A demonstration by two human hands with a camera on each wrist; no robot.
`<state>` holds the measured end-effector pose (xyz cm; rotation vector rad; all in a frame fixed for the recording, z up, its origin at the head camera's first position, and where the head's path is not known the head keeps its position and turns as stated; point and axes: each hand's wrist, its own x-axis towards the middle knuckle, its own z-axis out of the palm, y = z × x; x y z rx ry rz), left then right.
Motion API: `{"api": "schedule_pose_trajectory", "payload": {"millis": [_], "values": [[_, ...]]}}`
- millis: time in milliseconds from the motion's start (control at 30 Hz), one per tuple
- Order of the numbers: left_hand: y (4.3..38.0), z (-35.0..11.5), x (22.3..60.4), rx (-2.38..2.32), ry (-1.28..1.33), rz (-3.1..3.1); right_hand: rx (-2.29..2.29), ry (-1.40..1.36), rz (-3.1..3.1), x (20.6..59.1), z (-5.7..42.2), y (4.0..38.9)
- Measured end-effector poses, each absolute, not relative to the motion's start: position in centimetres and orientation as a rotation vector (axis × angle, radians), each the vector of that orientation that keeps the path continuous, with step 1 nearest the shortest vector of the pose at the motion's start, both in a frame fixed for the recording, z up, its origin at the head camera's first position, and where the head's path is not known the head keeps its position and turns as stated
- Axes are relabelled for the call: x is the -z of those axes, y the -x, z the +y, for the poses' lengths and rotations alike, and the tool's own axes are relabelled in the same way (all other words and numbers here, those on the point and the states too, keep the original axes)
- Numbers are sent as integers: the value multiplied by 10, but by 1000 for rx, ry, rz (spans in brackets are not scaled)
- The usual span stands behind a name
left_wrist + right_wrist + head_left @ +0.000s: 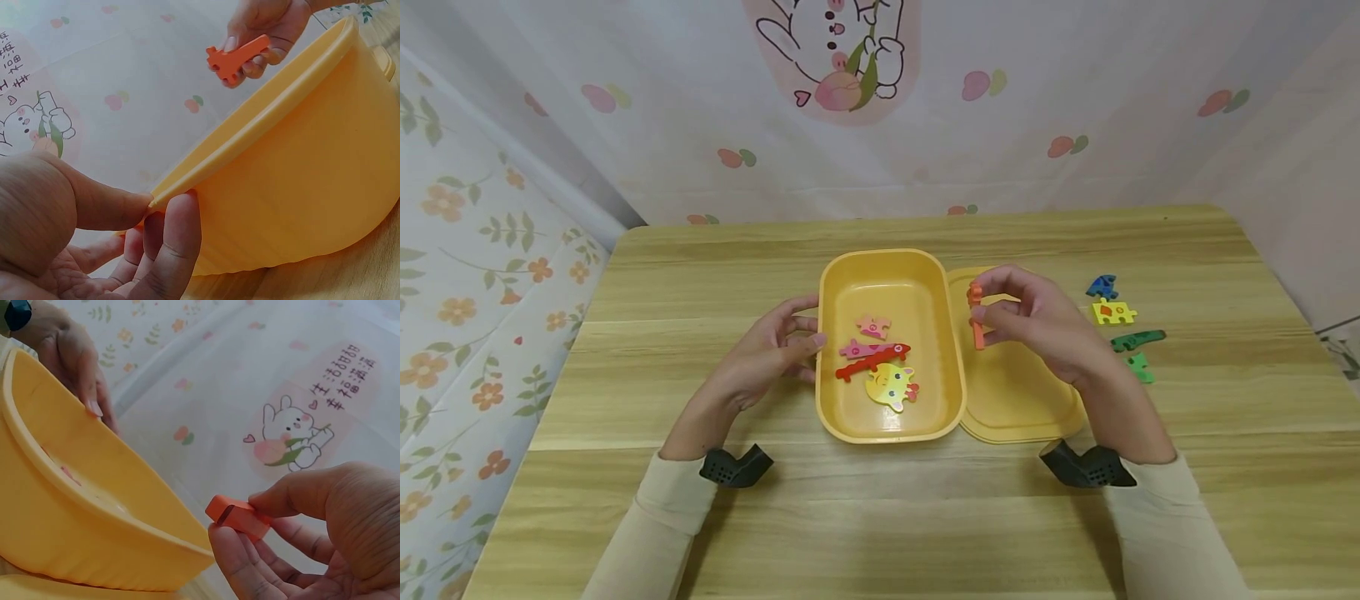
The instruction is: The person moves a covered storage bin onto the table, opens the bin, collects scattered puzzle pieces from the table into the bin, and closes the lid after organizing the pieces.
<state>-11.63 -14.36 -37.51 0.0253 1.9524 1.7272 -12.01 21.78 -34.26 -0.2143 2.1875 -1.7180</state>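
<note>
A yellow plastic box (891, 429) stands on the wooden table. My left hand (772, 346) pinches its left rim between thumb and fingers, seen close in the left wrist view. Inside lie a yellow animal-face puzzle piece (887, 385), a red piece (874, 360), a pink piece (859, 350) and a peach piece (873, 326). My right hand (1037, 321) pinches an orange puzzle piece (977, 317) just right of the box, above the yellow lid (1015, 400). In the left wrist view the orange piece (236, 59) shows knobs along one end.
Right of the lid lie a blue piece (1102, 287), a yellow piece (1113, 312), a dark green piece (1138, 340) and a light green piece (1140, 367). A patterned curtain (925, 167) hangs behind the table (880, 533), another flowered one (482, 317) at the left.
</note>
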Motion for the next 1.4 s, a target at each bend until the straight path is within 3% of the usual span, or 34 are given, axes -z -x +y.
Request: {"api": "schedule_pose_trajectory", "payload": {"millis": [1400], "values": [[116,-144,375,-1726,-35,1951,1555,447,2464,345,181,106]]}}
